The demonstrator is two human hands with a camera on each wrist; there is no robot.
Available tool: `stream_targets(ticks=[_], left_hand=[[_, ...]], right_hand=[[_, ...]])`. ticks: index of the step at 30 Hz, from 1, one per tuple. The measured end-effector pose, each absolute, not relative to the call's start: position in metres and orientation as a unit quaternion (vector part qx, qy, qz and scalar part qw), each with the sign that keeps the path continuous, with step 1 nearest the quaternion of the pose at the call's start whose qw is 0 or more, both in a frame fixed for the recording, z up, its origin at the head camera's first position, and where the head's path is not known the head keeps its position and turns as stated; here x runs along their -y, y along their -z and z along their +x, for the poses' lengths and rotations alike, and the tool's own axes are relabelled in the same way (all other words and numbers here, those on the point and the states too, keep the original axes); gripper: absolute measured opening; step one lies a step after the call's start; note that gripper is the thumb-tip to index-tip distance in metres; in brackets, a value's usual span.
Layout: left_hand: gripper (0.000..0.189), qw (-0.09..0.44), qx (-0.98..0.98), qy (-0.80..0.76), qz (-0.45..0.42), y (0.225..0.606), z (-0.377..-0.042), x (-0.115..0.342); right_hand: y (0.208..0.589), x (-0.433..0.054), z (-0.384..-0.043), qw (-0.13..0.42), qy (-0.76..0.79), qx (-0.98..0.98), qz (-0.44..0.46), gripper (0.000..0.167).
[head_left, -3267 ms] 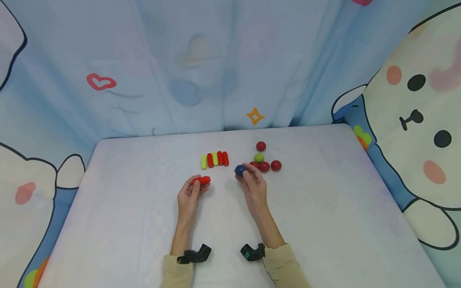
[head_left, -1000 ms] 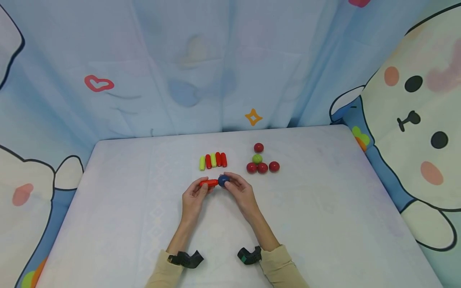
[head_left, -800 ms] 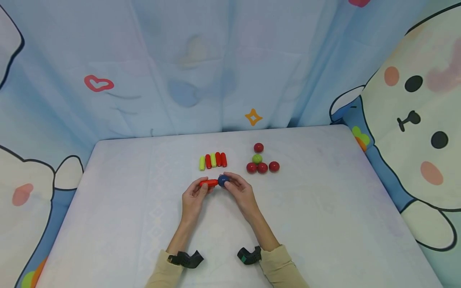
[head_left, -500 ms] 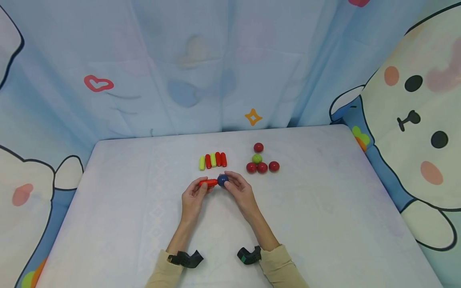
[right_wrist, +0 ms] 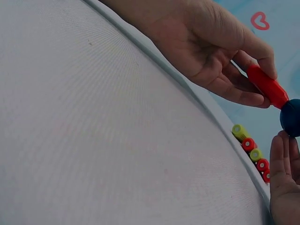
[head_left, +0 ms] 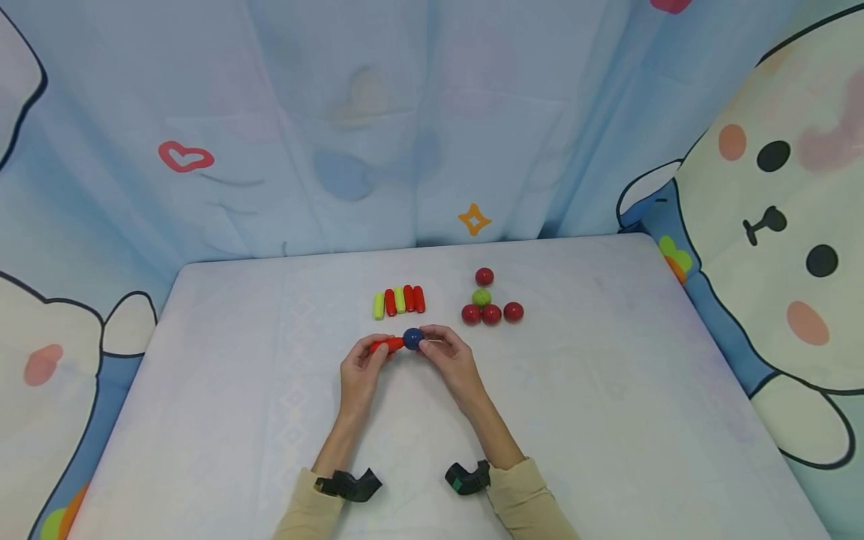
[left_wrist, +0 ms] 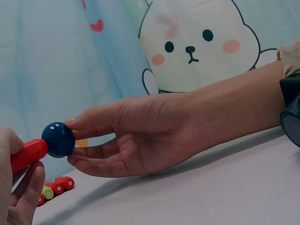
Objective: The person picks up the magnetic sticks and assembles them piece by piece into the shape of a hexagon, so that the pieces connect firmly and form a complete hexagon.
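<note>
In our left grip (head_left: 360, 375) we pinch a red stick (left_wrist: 29, 155), and in our right grip (head_left: 455, 361) a blue ball (left_wrist: 58, 139); the stick's end touches the ball, both held above the white counter (head_left: 607, 412). Beyond them, two lime sticks (head_left: 379, 306) and three red sticks (head_left: 409, 298) lie in a row, and to their right we see four red balls (head_left: 491, 314) near one green ball (head_left: 481, 297).

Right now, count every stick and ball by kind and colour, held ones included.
Red sticks: 4, one in the left hand
Yellow-green sticks: 2
Red balls: 4
Green ball: 1
Blue ball: 1, in the right hand
Total: 12
</note>
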State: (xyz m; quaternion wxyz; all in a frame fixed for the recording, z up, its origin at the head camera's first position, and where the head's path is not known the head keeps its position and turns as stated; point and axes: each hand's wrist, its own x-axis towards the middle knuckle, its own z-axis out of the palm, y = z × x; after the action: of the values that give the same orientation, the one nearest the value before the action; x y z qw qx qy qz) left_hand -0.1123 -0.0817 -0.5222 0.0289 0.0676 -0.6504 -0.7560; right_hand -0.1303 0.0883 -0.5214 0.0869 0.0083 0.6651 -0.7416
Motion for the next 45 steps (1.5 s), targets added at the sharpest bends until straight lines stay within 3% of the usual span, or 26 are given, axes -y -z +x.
stream_targets(ticks=[12, 45], left_hand=[[0.026, 0.028, 0.687, 0.723, 0.06, 0.5238, -0.1116, 0.0806], [0.044, 0.007, 0.745, 0.667, 0.019, 0.526, -0.1097, 0.0809]], right_hand=[[0.5206, -0.0906, -0.1286, 0.092, 0.739, -0.667, -0.004, 0.037], [0.5221, -0.0892, -0.1269, 0.089, 0.725, -0.681, -0.04, 0.028]])
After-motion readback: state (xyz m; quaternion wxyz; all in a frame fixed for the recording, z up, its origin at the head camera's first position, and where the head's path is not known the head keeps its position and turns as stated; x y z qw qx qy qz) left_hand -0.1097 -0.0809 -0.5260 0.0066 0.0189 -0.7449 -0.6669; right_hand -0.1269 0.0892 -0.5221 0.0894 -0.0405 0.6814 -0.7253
